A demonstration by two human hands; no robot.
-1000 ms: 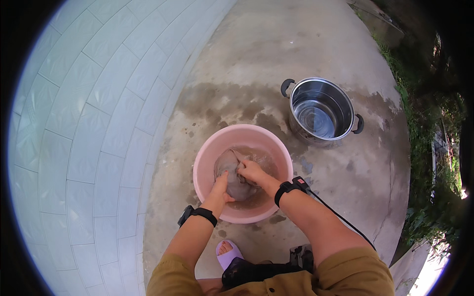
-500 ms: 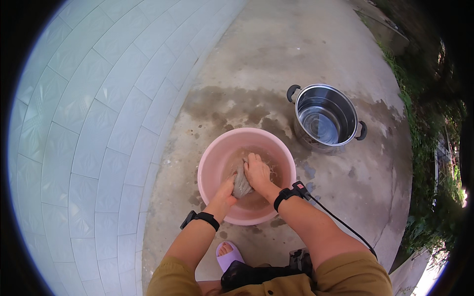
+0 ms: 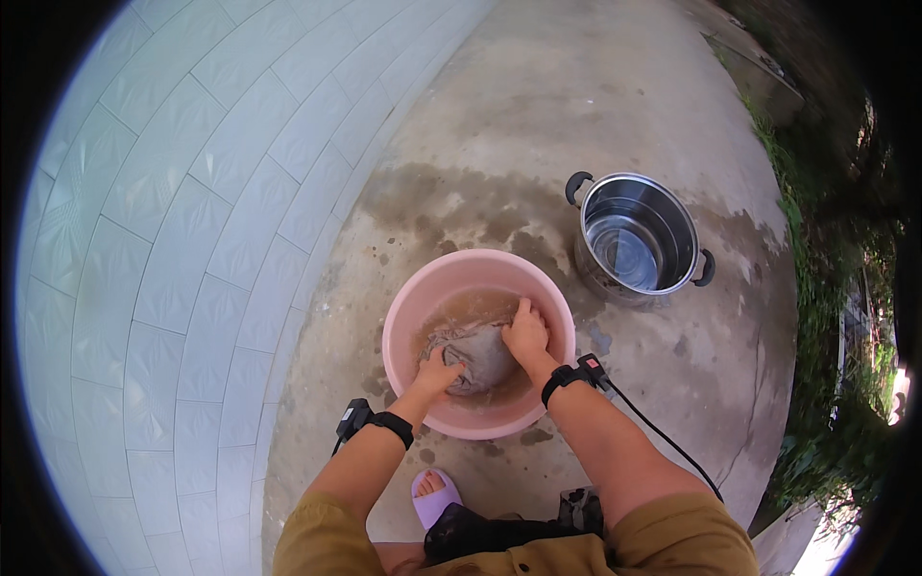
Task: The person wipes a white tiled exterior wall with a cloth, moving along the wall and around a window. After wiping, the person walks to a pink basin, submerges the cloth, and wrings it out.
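A grey wet cloth [image 3: 483, 356] lies spread out in murky brownish water inside a pink plastic basin [image 3: 403, 305]. On the cloth's left side my left hand [image 3: 437, 372] grips it, with thumb and fingers bent into the fabric. My right hand [image 3: 526, 334] holds the opposite edge, near the basin's right wall, its fingertips partly hidden behind the hand. Between the two hands the fabric is stretched loosely and partly under water.
A steel pot [image 3: 639, 235] with black handles, holding clear water, stands beyond the basin to the right. White tiled wall [image 3: 182, 288] rises on the left. Wet patches mark the concrete floor [image 3: 538, 106]. Green plants [image 3: 826, 403] line the right. A cable [image 3: 663, 437] trails from my right wristband.
My hands have moved apart, the left one leftward and the right one rightward. The cloth, bunched between them before, is now spread wider in the water.
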